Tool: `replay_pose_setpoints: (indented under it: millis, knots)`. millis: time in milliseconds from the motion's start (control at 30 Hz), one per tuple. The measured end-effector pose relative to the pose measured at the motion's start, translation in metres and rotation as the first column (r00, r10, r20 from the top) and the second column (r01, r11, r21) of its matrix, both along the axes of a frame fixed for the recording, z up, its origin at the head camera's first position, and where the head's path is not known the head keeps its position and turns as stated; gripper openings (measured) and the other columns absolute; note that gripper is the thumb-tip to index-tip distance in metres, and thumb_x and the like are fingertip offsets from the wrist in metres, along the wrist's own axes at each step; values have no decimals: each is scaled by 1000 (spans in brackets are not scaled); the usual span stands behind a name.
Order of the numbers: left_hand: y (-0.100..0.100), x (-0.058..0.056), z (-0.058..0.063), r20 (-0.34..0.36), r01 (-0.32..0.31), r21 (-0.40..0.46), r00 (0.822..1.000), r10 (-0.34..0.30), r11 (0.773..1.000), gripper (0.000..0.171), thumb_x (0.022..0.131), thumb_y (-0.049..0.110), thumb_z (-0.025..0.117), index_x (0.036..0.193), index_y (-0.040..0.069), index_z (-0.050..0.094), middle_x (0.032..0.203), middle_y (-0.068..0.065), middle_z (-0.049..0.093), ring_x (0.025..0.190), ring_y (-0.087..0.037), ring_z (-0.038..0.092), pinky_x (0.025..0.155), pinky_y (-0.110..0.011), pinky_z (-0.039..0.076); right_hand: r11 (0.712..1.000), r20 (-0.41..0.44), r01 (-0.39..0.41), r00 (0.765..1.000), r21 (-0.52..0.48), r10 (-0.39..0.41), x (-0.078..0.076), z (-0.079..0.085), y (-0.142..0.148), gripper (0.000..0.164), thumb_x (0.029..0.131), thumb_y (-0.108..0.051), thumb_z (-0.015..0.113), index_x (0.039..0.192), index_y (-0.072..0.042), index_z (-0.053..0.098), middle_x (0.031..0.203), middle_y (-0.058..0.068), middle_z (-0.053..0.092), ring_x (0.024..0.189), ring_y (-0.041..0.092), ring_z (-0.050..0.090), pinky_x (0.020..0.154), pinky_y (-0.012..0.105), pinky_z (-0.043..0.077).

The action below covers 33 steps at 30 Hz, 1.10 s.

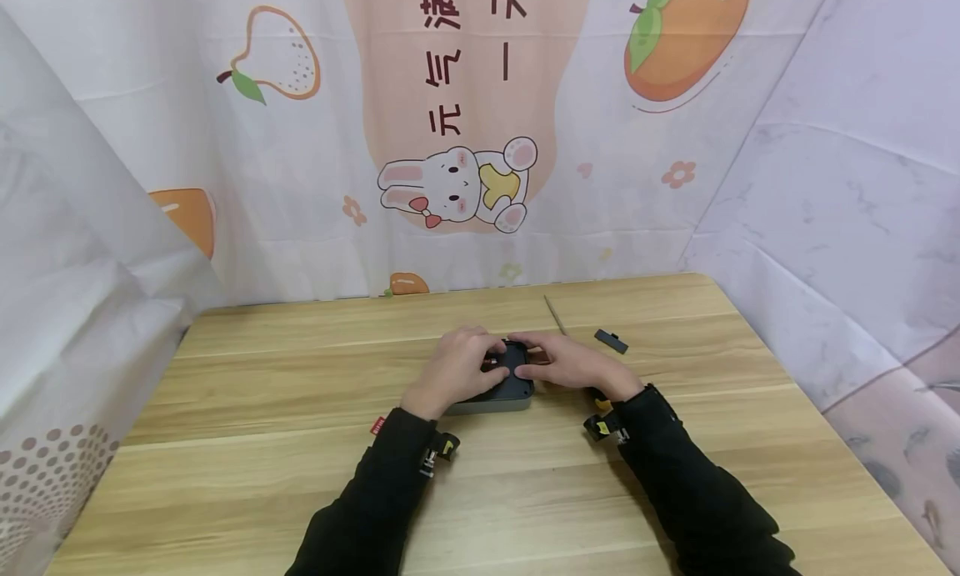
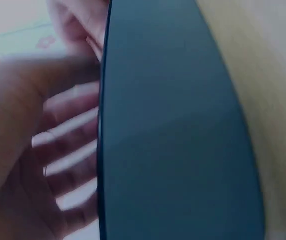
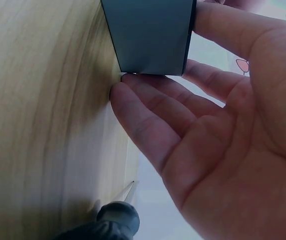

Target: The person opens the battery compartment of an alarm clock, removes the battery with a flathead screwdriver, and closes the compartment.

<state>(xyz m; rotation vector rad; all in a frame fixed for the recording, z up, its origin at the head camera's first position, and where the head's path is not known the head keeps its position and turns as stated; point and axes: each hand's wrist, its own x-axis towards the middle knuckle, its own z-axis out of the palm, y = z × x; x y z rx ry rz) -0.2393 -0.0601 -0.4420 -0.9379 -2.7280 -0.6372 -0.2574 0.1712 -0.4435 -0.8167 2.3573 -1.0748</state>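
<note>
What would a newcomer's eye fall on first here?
Probably the cartoon rabbit, printed sideways on the cloth behind the table. Next, the left hand and right hand, close together at a dark box mid-table; a small dark bar lies to their right.

Just below the frame's centre, your left hand (image 1: 461, 368) and right hand (image 1: 570, 362) touch a dark box (image 1: 508, 388); a black strip (image 1: 611, 341) lies right of centre.

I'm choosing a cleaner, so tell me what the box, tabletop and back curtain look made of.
Box: probably plastic, matte; smooth, grainless grey side.
Tabletop: wood or wood-look laminate, low sheen; long grain streaks.
Back curtain: perhaps fabric or plastic sheet, dull; creases across its print.
</note>
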Motion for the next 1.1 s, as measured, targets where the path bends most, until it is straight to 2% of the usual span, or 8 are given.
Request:
replay_pose_setpoints:
  millis: [167, 300, 433, 667, 733, 833, 967, 1100]
  knots:
    - [-7, -4, -1, 10, 134, 16, 991, -135, 991, 23, 87, 27, 83, 104, 14, 75, 99, 1, 69, 94, -16, 61, 84, -34, 50, 1000, -19, -11, 1000, 3, 11, 1, 2, 0, 65, 104, -22, 60, 157, 2, 31, 158, 23, 35, 140, 40, 42, 108, 49, 43]
    - [-7, -6, -2, 64, 221, 73, 972, -226, 973, 20, 87, 23, 83, 94, 14, 67, 93, 2, 62, 85, -13, 56, 74, -28, 48, 1000, -11, -1, 1000, 13, 1, 0, 0, 0, 64, 104, -22, 60, 157, -2, 32, 158, 19, 37, 141, 36, 43, 108, 47, 43]
    - [-7, -5, -3, 74, 245, 97, 965, -253, 965, 24, 87, 24, 83, 93, 13, 63, 90, 0, 60, 80, -12, 53, 69, -26, 45, 1000, -4, 2, 1000, 7, -2, -1, -2, 0, 63, 104, -21, 60, 158, -4, 32, 158, 17, 38, 141, 34, 42, 109, 47, 43]
    - [-13, -3, -2, 33, 178, 25, 983, -179, 984, 29, 87, 37, 82, 102, 14, 71, 104, 0, 67, 101, -19, 55, 88, -38, 45, 1000, -3, 3, 1000, 5, -3, 0, -1, 0, 64, 105, -22, 60, 158, -3, 31, 158, 18, 36, 141, 36, 43, 108, 47, 43]
    - [-15, -2, -1, 38, 126, 6, 991, -126, 992, 28, 89, 37, 80, 106, 15, 73, 111, -1, 66, 108, -22, 55, 92, -42, 45, 1000, 2, 4, 1000, 9, -4, 0, -1, -1, 65, 104, -23, 60, 158, -3, 31, 159, 18, 35, 141, 36, 42, 109, 47, 43]
    - [-15, 0, -1, 46, -3, 14, 999, 2, 1000, 28, 92, 33, 77, 114, 15, 72, 119, -4, 63, 114, -26, 55, 93, -48, 45, 1000, 2, 8, 1000, 13, -8, -1, -2, -2, 65, 104, -24, 61, 158, -4, 31, 160, 18, 34, 142, 36, 41, 109, 47, 43]
    - [-9, 1, -2, 66, -145, 33, 988, 142, 989, 29, 93, 29, 75, 117, 14, 71, 120, -8, 63, 116, -30, 57, 87, -52, 47, 999, 6, 24, 1000, 26, -25, -2, -2, -2, 66, 103, -25, 62, 158, -6, 32, 160, 18, 34, 142, 36, 42, 109, 46, 43]
    - [-2, 1, -2, 86, -218, 31, 973, 215, 975, 28, 91, 30, 77, 113, 14, 73, 116, -7, 65, 112, -30, 58, 83, -51, 49, 999, 10, 34, 999, 34, -34, -2, -1, -1, 66, 103, -24, 62, 158, -5, 32, 160, 18, 34, 142, 37, 41, 109, 47, 42]
